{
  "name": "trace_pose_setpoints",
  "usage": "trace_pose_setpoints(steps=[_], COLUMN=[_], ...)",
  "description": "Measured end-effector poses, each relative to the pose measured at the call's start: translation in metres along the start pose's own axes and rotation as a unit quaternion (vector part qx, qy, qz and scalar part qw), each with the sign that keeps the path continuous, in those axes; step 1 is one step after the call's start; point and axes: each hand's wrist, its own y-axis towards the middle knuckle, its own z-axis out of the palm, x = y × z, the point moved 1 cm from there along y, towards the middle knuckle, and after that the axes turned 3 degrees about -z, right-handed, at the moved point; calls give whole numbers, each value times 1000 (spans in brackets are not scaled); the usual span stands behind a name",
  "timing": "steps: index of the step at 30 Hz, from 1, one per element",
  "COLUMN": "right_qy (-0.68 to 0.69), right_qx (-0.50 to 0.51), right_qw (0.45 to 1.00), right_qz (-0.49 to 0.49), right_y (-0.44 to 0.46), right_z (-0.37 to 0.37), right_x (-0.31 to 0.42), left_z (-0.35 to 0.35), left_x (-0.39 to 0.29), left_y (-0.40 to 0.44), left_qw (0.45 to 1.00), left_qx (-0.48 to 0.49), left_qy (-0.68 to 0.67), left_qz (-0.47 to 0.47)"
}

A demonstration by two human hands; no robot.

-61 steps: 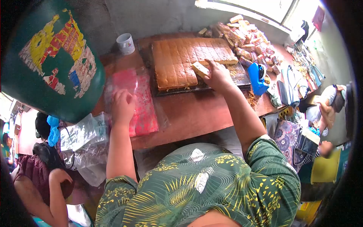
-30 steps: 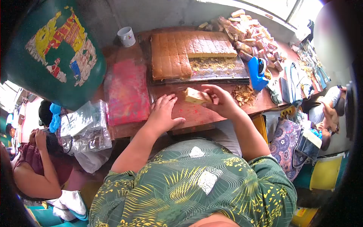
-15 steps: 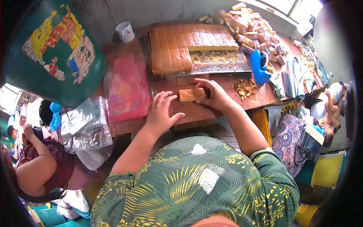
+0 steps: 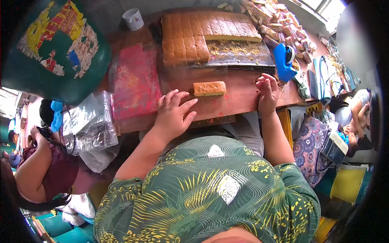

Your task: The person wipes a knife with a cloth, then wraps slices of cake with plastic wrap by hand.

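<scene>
A cut slice of brown-topped cake lies by itself on the table in front of me. My left hand is just left of it, fingers spread and holding nothing. Over to the right, my right hand is closed with its fingertips together, at the spot of the loose crumbs; whatever is in the fingers is hidden. Beyond the slice sits a large sheet of cake cut into bars on a tray, with a crumb-strewn bare section at its near right.
A blue tape dispenser stands right of the tray, before a heap of wrapped bars. Pink plastic wrappers, a white mug and clear plastic bags are on the left. A green drum and another person are farther left.
My right hand has let go of the cake slice and moved right to the crumbs, its fingers closing. The left hand stays beside the slice.
</scene>
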Motion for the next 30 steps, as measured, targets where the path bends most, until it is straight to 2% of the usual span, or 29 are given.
trace_pose_setpoints(steps=[3,4,7,8,11,14,17,20,21,23,24,27,29,30], right_qy=[-81,-69,-85,-98,-122,-129,-170,-252,-270,-291,-295,-320,-352,-374], right_qx=[44,50,58,67,90,100,100,95,90,86,87,111,157,190], right_qw=[996,996,994,992,987,984,975,950,943,933,932,913,885,864], right_qz=[-21,-21,-21,-31,-56,-71,-97,-158,-174,-192,-193,-226,-261,-280], right_y=[-2,-2,-3,-4,-8,-10,-11,-9,-9,-10,-11,-12,-18,-24], right_z=[5,7,11,10,11,15,18,24,29,30,29,32,36,38], right_x=[2,3,4,4,3,6,6,10,13,15,12,18,30,38], left_z=[2,1,-26,-35,-67,-95,-118,-103,-109,-127,-116,-83,-87,-101], left_x=[0,0,6,7,23,36,30,49,47,43,60,120,120,101], left_y=[1,1,-7,-11,-27,-59,-86,-128,-123,-105,-120,-197,-194,-162], left_qw=[1000,999,986,979,964,897,829,938,903,797,804,915,887,833], left_qx=[7,7,126,123,173,311,402,258,328,451,423,274,335,415], left_qy=[-11,-19,-99,-156,-204,-239,-243,-148,-104,-13,28,122,192,133], left_qz=[24,32,36,38,4,-204,-304,-179,-257,-401,-416,-269,-253,-342])
